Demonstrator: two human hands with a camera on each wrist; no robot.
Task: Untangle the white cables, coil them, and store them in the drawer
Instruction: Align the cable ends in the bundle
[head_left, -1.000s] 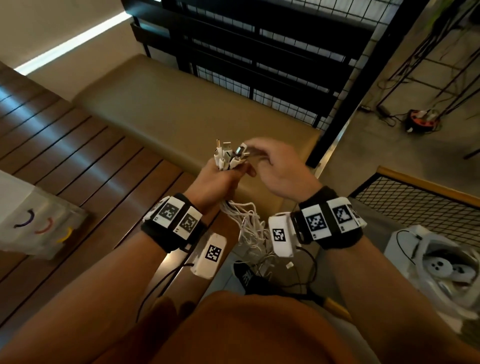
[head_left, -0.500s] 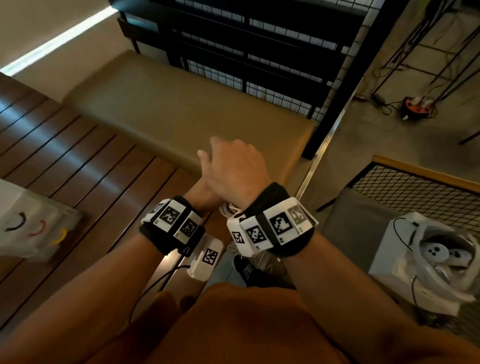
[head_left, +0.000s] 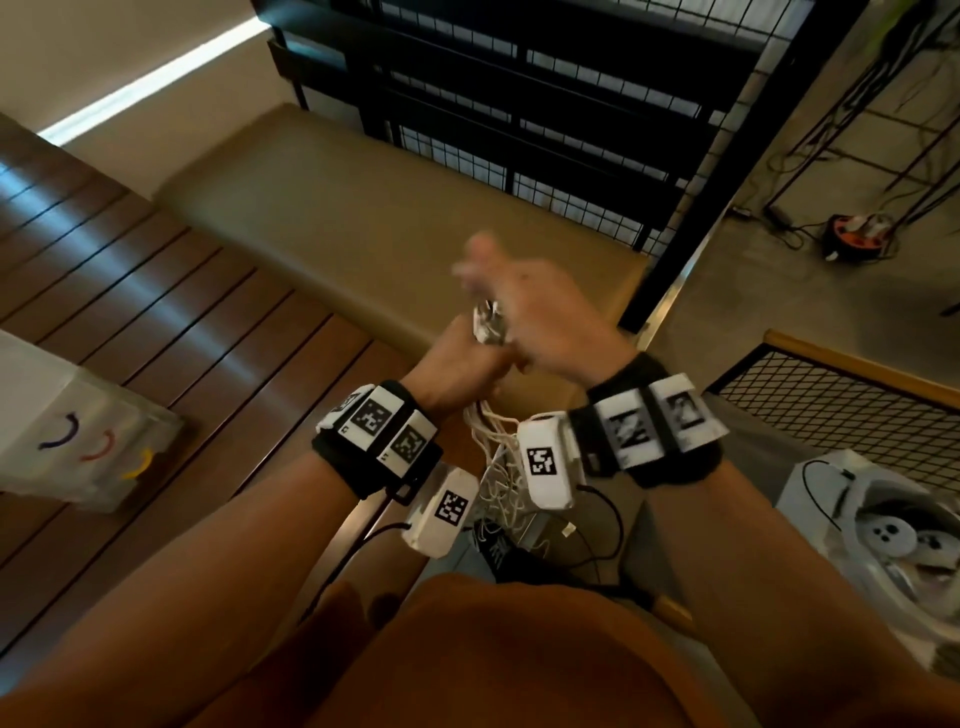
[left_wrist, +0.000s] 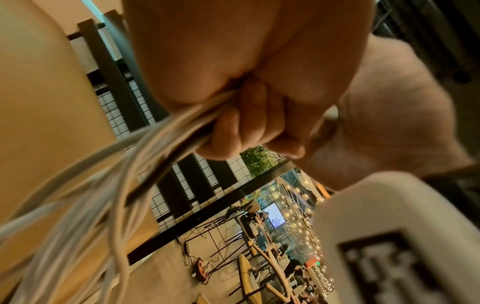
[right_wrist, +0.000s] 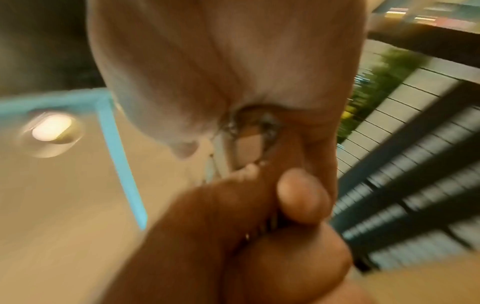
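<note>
My left hand grips a bundle of white cables in a fist at chest height. Their plug ends stick up out of the fist, and the loose tangle hangs down between my wrists. The left wrist view shows the left fingers curled tight round the cables. My right hand is blurred and sits just above and right of the left fist. In the right wrist view its thumb and fingers close round the metal plug ends. No drawer is visible.
A tan padded bench lies ahead, with dark wooden slats to its left and a black mesh railing behind. A white bag sits at the left. A white container and a mesh panel are at the right.
My right hand first picked at the plug ends, then swung over the left fist and hid it. It has since lifted up and to the right. The left hand kept its grip.
</note>
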